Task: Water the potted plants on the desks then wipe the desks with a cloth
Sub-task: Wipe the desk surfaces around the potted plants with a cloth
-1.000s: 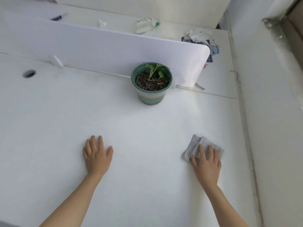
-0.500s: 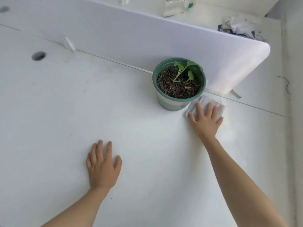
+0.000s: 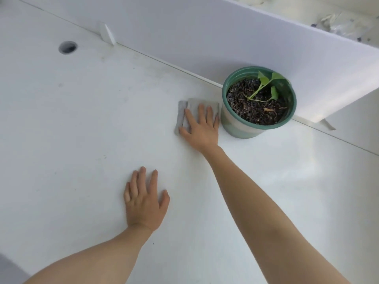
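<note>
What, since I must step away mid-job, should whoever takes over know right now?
Right hand: flat, pressing the grey cloth on the desk, close beside the green pot.
Left hand: flat on the desk, holding nothing.
Done: cannot tell whether the plant was watered; its soil is dark.
Left: wipe the desk; faint specks show on its left part.

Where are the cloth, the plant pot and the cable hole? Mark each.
cloth (image 3: 180, 114): head view, uncovered folded strip at its left edge.
plant pot (image 3: 240, 129): head view, outer wall below the rim.
cable hole (image 3: 67, 47): head view, dark centre.
</note>
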`<move>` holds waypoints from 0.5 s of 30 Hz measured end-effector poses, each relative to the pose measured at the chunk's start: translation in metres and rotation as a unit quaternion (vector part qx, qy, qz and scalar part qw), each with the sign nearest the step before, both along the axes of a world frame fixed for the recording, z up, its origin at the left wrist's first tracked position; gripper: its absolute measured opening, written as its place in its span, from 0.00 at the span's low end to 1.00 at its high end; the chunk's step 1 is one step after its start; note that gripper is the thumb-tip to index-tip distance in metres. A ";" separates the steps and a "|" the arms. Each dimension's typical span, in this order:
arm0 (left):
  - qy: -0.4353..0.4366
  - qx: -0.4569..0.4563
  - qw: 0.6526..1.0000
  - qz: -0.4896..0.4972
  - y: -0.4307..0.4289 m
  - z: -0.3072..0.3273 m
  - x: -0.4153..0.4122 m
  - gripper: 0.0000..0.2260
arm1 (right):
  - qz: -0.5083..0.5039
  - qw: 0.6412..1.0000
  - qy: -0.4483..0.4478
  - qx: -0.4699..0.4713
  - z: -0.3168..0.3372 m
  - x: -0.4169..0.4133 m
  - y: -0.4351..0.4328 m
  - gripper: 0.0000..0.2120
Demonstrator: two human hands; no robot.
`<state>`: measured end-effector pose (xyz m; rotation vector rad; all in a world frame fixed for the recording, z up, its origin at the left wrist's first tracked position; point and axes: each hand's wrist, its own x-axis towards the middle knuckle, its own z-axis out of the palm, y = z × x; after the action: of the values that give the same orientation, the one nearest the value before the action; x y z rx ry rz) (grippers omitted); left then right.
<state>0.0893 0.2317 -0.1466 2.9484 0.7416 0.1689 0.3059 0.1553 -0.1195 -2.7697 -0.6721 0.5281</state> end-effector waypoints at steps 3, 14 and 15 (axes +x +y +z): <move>0.001 -0.006 1.000 -0.003 0.000 0.001 0.001 0.23 | 0.010 1.000 0.014 -0.011 0.002 0.002 0.011 0.29; 0.039 -0.037 0.999 -0.006 -0.002 0.010 0.002 0.24 | 0.188 0.974 -0.126 0.005 -0.013 -0.121 -0.196 0.26; 0.043 -0.037 0.998 -0.007 -0.002 0.010 0.002 0.24 | 0.097 0.988 -0.119 -0.007 -0.010 -0.110 -0.215 0.28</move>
<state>0.0908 0.2301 -0.1369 2.9048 0.7225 0.0121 0.1957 -0.0601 -0.1296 -2.8230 -1.0028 0.2383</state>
